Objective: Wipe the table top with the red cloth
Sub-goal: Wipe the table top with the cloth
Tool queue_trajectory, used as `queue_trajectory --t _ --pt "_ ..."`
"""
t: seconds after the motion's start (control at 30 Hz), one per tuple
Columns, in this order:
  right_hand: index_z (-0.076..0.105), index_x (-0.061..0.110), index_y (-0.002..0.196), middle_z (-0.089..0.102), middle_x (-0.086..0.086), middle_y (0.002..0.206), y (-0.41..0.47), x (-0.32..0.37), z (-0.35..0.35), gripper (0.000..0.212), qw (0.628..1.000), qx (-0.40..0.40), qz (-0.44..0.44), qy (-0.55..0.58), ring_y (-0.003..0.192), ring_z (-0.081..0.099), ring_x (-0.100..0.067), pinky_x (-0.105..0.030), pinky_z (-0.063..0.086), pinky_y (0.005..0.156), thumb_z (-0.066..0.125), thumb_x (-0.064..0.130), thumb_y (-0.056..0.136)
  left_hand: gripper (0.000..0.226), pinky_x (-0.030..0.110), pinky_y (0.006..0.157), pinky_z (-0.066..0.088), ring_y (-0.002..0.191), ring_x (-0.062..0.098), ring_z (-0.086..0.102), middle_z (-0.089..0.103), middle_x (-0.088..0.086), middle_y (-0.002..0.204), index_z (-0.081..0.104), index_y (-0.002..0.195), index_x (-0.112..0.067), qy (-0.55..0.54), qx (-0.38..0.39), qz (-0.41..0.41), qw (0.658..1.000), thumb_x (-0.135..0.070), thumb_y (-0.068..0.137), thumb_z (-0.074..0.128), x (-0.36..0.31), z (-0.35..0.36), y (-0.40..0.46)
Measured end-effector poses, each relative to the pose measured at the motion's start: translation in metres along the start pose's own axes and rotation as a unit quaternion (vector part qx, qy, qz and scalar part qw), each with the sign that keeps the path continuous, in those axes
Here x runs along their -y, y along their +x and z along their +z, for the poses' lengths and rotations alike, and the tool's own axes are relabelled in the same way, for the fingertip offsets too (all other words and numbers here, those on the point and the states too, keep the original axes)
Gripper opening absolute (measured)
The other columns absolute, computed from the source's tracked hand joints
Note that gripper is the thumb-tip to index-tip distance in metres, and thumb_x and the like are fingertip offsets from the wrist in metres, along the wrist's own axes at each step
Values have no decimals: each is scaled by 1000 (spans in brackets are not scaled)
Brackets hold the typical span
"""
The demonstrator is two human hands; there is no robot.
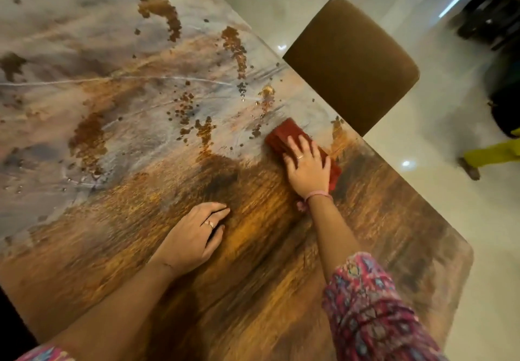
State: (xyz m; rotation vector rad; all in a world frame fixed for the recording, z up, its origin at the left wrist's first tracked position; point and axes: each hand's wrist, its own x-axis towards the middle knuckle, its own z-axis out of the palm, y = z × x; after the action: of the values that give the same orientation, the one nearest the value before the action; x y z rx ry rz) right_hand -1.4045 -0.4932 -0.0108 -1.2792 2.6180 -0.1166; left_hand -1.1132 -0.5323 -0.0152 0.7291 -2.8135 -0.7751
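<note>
Head view, looking down on the table top (253,262), wood-grain brown near, grey-white glare farther left. Brown blotches and droplets (90,138) scattered over the far and left part of it; wet-looking beads near the cloth's far side.

Right hand (308,168) lies flat on the red cloth (284,135), fingers spread wide and straight, pressing it against the table top, not curled round it. Ring on one finger. Pink band (318,195) at the wrist. Cloth looks folded into a block, sits near the table's right edge, far of the hand; part of it sticks out at the hand's right side too. Cloth edges slightly blurred.

Left hand (194,237) rests palm down on bare table top, near and left of the right hand, well apart from the cloth. Fingers straight, close together, holding nothing. Ring on one finger.

Patterned pink sleeve (368,310) covers the right upper arm, bottom right. Sliver of the same fabric at bottom left.

Brown padded chair (351,62) just beside the table's right edge, far of the cloth. Pale glossy floor (422,180) to the right, with light spots. Dark blurred items in the far right corner, cannot tell what; something yellow-green (492,153) at the right edge.
</note>
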Motion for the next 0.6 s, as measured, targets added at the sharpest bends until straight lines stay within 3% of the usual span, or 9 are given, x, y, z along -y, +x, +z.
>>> queue_trajectory --t 0.13,0.2,0.33,0.4,0.47,0.53,0.6 --pt "13 39 150 6 7 160 72 -57 -33 62 985 23 164 40 147 2 -22 -60 5 113 28 62 94 48 25 106 31 119 19 52 58 5 125 59 126 -9 -2 -4 -10 1000 -37 97 33 2 4 3" --pt "7 36 151 0 6 161 87 -70 -38 68 977 40 203 44 147 -2 -24 -59 2 114 26 66 93 46 27 105 34 118 20 53 60 5 124 59 125 -8 -6 -14 -6 1000 -35 96 37 3 6 5" --pt "11 37 151 5 7 161 90 -55 -28 55 973 -26 226 48 147 1 -24 -57 3 115 22 53 99 43 30 104 37 117 21 54 61 6 122 61 124 -7 -7 -27 5 1000 -32 95 41 5 9 5" --pt "17 37 150 11 7 160 78 -29 -26 52 988 -30 151 28 147 6 -24 -56 8 115 25 48 100 42 29 105 36 117 20 53 62 6 122 61 123 -7 -3 -32 11 999 -31 95 42 5 11 5" --pt "23 36 149 17 6 159 52 15 -15 50 1000 -12 -28 -7 146 11 -24 -57 11 115 30 44 100 41 26 107 34 117 19 52 63 7 121 62 122 -6 -1 -42 12 999 -30 95 42 4 11 4" --pt "28 38 147 21 9 157 10 67 6 49 963 46 -266 -12 146 12 -22 -53 9 116 38 39 99 40 25 106 33 115 19 52 64 7 119 63 120 -6 1 -49 11 999 -29 95 43 3 9 3" --pt "30 39 145 23 13 156 -20 95 21 52 898 106 -427 -17 147 11 -17 -43 3 115 45 31 96 39 25 104 34 111 19 51 64 8 115 64 117 -5 1 -53 17 998 -28 95 43 1 8 3"
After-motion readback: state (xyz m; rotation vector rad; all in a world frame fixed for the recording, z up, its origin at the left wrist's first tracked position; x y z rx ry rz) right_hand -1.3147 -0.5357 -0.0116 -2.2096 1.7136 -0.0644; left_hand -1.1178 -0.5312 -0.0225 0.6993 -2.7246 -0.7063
